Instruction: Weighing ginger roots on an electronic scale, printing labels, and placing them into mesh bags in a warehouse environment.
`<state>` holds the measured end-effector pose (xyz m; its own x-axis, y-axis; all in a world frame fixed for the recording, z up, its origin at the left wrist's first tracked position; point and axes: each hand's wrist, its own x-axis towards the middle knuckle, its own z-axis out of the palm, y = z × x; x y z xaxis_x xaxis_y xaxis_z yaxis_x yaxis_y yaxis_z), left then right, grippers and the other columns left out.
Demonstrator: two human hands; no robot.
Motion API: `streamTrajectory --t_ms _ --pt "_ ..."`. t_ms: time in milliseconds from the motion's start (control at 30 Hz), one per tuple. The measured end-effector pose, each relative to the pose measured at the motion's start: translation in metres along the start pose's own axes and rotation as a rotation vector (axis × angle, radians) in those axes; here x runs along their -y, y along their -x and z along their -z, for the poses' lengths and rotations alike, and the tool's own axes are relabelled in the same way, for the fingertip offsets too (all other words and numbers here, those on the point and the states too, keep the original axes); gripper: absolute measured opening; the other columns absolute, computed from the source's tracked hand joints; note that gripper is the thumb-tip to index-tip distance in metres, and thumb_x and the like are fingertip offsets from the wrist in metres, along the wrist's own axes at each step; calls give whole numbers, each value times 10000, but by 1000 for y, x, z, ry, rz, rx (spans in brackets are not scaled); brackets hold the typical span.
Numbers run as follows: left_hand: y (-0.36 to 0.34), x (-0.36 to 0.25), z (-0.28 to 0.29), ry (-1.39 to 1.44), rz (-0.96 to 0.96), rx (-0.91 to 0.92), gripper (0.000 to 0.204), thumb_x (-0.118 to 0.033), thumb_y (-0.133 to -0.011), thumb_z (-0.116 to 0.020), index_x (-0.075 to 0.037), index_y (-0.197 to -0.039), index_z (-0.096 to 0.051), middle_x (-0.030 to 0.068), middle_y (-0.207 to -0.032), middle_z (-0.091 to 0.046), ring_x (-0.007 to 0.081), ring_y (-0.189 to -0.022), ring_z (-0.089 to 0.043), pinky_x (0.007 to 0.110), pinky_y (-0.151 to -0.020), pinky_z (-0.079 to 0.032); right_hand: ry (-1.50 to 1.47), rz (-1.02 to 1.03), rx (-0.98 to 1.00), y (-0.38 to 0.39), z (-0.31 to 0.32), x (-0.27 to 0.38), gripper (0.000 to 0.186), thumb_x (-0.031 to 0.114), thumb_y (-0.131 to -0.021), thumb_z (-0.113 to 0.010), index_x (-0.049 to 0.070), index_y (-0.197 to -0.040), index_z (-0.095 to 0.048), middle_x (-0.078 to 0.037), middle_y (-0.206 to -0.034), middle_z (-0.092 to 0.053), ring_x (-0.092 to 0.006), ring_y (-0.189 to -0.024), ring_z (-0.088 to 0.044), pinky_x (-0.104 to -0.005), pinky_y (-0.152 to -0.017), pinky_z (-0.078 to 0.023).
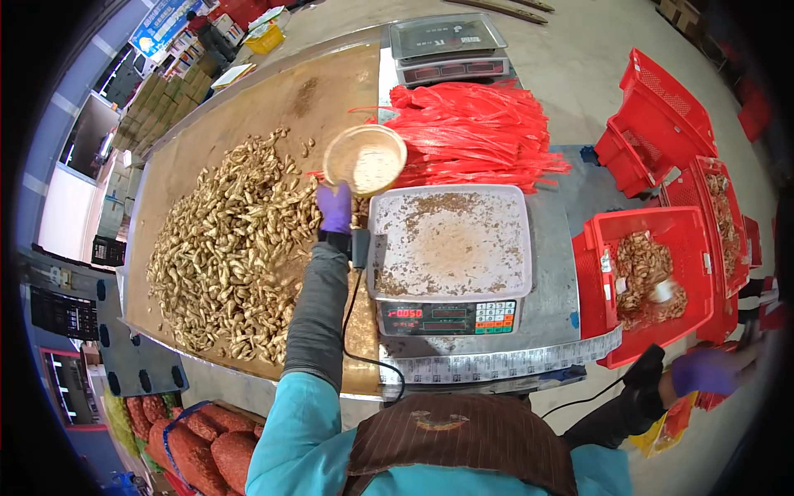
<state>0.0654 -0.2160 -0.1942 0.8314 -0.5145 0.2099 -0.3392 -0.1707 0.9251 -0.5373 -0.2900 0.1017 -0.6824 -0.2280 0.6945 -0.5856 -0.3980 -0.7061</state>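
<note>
My left hand [334, 208], in a purple glove, grips the near rim of a round tan bowl [337, 157] with a pale inside. The bowl is held between a pile of small yellow-brown bulbs or roots [240, 248] and a stack of red mesh bags [471, 132]. Just right of that hand is a digital scale [451, 240], its pale tray strewn with brown crumbs. Far out at the right, my purple-gloved right hand [705, 372] is beside a red crate [600, 269] with bagged brown goods [645, 273]. Its fingers are smeared by motion, so any hold is unclear.
A second scale [447, 41] stands at the table's far end. More red crates [653, 124] stand at the right. A black cable [372, 361] loops over the table's front edge. Filled red sacks [207, 442] lie at lower left, and a person [211, 37] is at far left.
</note>
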Motion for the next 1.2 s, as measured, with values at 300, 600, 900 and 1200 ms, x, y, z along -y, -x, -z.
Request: streamTrajectory --t_ms 300,600,900,1200 --pt "159 -129 4 82 25 439 366 -143 -855 -579 20 -1170 -492 65 -787 -550 108 -685 -507 269 -559 -409 234 134 475 15 20 -67 289 163 -926 -413 -10 -1044 -612 -131 -953 -629 -225 -840 -607 -350 -759 -494" --pt "231 -235 9 81 -34 282 292 -163 -903 -569 29 -1124 -566 76 -952 -601 111 -813 -549 241 -718 -464 649 -1238 1289 84 167 -330 752 763 -727 -469 22 -783 -587 -55 -622 -540 -174 -515 -515 -293 -488 -424" --pt "348 -270 -167 163 -100 1212 359 -214 -820 -650 -18 -1111 -580 56 -920 -610 109 -815 -551 255 -745 -452 -116 -1298 795 142 147 -301 293 255 -813 -666 -32 -789 -619 -49 -647 -601 -132 -512 -532 -252 -483 -425" --pt "399 -312 -284 443 419 1710 243 -178 -850 -635 15 -996 -625 60 -843 -657 102 -732 -595 255 -658 -478 -255 -812 1100 107 160 -193 241 177 -877 -576 -40 -980 -595 -32 -781 -585 -77 -682 -520 -225 -601 -432"
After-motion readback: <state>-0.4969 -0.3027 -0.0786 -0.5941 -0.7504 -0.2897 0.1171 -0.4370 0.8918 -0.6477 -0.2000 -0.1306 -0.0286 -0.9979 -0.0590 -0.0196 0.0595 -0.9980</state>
